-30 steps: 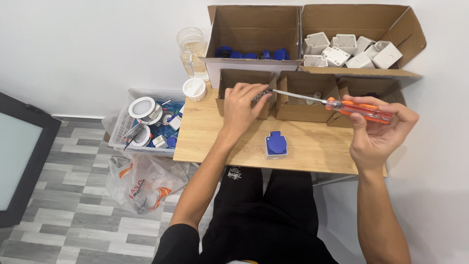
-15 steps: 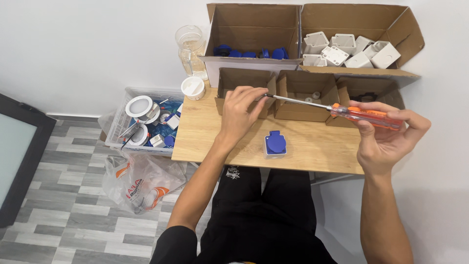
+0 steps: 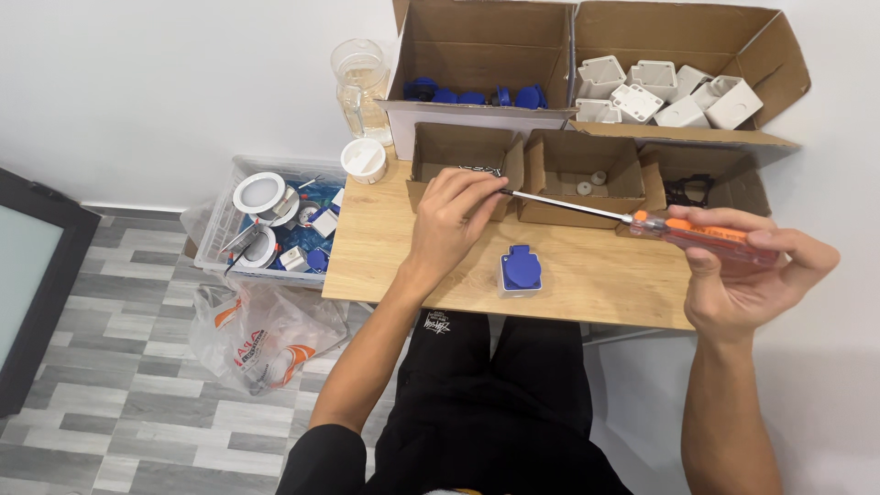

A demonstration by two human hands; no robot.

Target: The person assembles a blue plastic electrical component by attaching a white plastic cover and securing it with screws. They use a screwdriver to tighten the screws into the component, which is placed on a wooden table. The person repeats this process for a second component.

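Head view, bright and even; light diffuse, source not in frame. White wall (image 3: 183,92) reads flat, no hot spots. Shadows soft and short: faint one under the blue socket (image 3: 521,270) on the wooden table (image 3: 403,247); deeper shade inside the cardboard boxes (image 3: 458,151) and beneath the table edge. Mild glare on the glass jar (image 3: 359,78) and on the clear plastic bag (image 3: 261,335) on the floor. Focus sharp across centre; right hand (image 3: 747,275) with the orange-handled screwdriver (image 3: 701,234) slightly soft, as is the left hand (image 3: 454,215). Wide-angle stretch toward the edges: floor tiles and the dark panel (image 3: 37,275) at left lean outward.
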